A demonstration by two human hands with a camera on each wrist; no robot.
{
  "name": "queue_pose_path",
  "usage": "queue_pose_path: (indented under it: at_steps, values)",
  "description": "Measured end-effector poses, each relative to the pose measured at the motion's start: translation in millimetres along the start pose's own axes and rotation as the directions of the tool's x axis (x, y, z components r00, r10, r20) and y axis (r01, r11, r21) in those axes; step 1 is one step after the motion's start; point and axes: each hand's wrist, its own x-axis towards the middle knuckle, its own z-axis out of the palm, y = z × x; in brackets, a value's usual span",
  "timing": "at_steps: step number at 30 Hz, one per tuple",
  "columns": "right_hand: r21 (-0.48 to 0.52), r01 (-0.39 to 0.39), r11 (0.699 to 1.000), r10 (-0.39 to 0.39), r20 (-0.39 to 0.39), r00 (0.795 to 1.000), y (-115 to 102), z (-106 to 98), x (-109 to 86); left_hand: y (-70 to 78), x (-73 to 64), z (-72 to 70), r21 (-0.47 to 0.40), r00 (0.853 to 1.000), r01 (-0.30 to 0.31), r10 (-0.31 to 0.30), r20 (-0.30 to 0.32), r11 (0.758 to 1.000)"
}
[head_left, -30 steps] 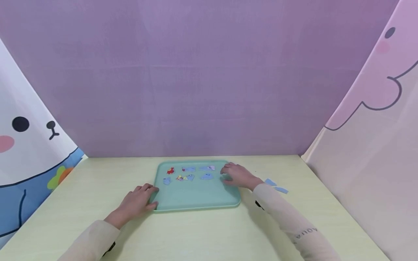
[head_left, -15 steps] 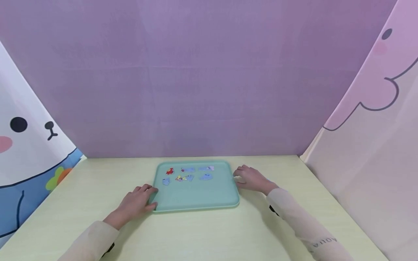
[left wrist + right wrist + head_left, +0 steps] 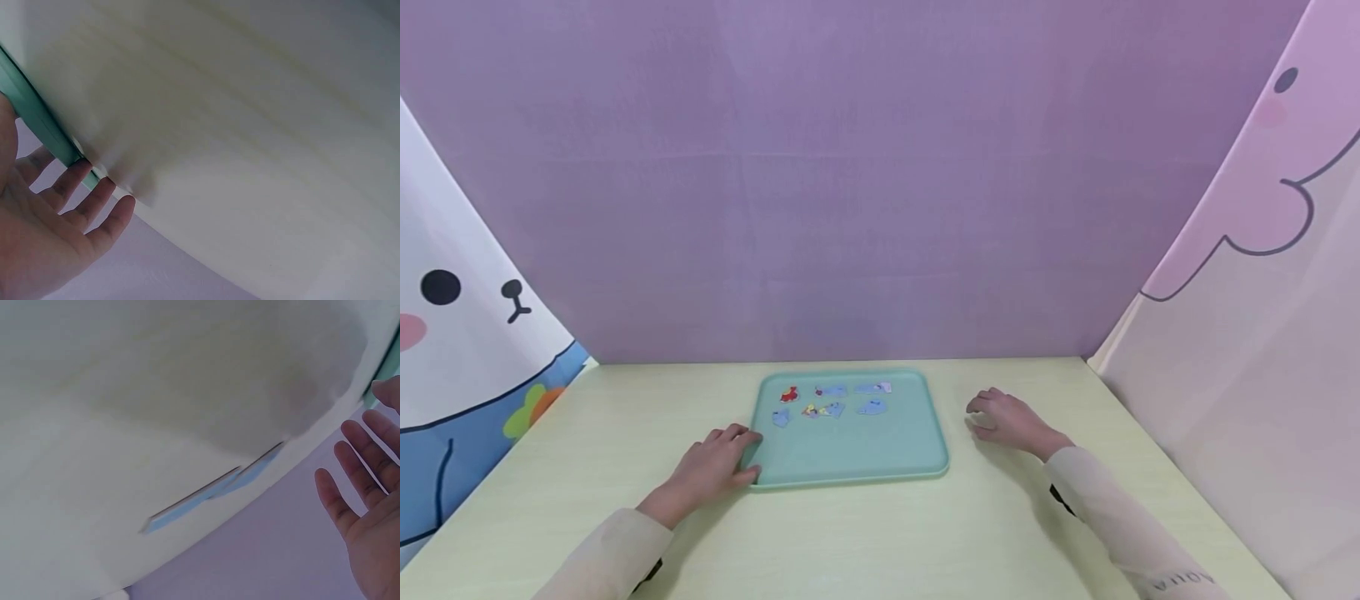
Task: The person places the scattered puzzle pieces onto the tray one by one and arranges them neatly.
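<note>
A pale green tray (image 3: 857, 450) lies on the table, bearing several small flat picture pieces in two rows across its far half. They include a red piece (image 3: 789, 394), a blue piece (image 3: 872, 407) and a yellow-and-pink one (image 3: 810, 411). My left hand (image 3: 713, 463) rests at the tray's left rim, its fingers loosely spread; the left wrist view shows the fingertips by the green rim (image 3: 37, 119). Right of the tray, my right hand (image 3: 1011, 422) is above the table with relaxed fingers and nothing visible in them. Two blue strips (image 3: 194, 501) lie on the table in the right wrist view.
The light wood table (image 3: 850, 542) extends around the tray. Behind it stands a purple fabric wall (image 3: 850, 192). Printed cloth panels flank it, a white bear-like figure (image 3: 475, 350) left and a pink one (image 3: 1247, 183) right.
My right hand has moved right, from over the tray's right rim to over the bare table. The blue strips there have become hidden in the head view. My left hand stays put.
</note>
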Motion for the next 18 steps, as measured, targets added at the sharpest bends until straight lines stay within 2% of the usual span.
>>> queue_pose_path:
  at_steps: [13,18]
  values:
    - [0.019,-0.094,0.995,0.094,-0.035,0.995,25,-3,-35.8,-2.6,1.2,3.6,0.009,1.0,-0.014,0.014,-0.013,1.0]
    - [0.008,-0.098,0.995,0.098,-0.072,0.993,34,-3,-43.9,-3.2,1.5,3.6,0.007,1.0,-0.008,0.008,-0.003,1.0]
